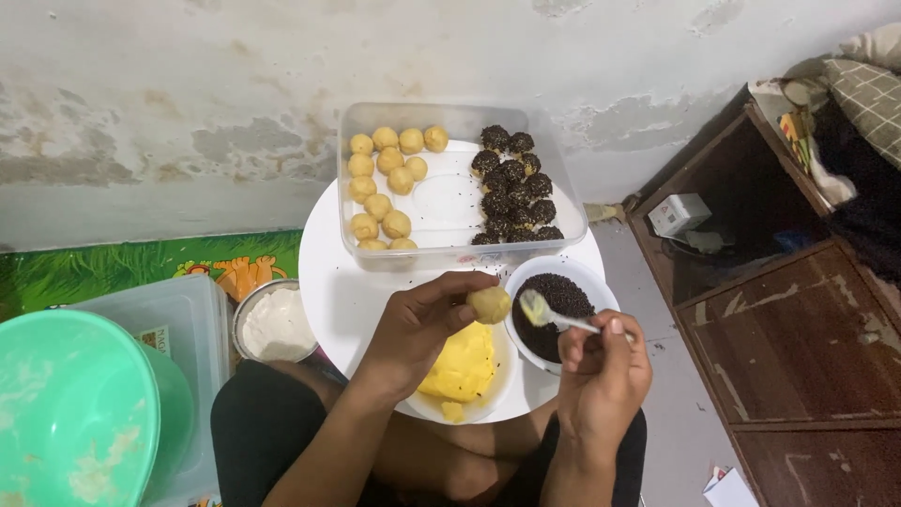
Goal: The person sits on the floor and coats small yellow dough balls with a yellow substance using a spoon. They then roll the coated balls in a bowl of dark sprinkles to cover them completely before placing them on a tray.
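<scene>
My left hand (pixel 418 324) pinches a small pale yellow dough ball (pixel 490 304) between fingers and thumb, over a bowl of yellow cream (pixel 462 366). My right hand (pixel 605 366) grips a small white spoon (pixel 554 314) whose tip carries a dab of yellow cream, close beside the ball. Under the spoon sits a white bowl of dark sprinkles (pixel 563 299). Behind, a clear rectangular container (pixel 450 246) holds several plain yellow balls (pixel 385 183) on the left and several sprinkle-coated balls (pixel 514 192) on the right.
All of it rests on a round white table (pixel 343 291) above my lap. A metal bowl of white cream (pixel 275 324) stands at the left, beside a clear plastic box (pixel 188 310) and a green lid (pixel 75 413). A brown wooden cabinet (pixel 798 329) stands right.
</scene>
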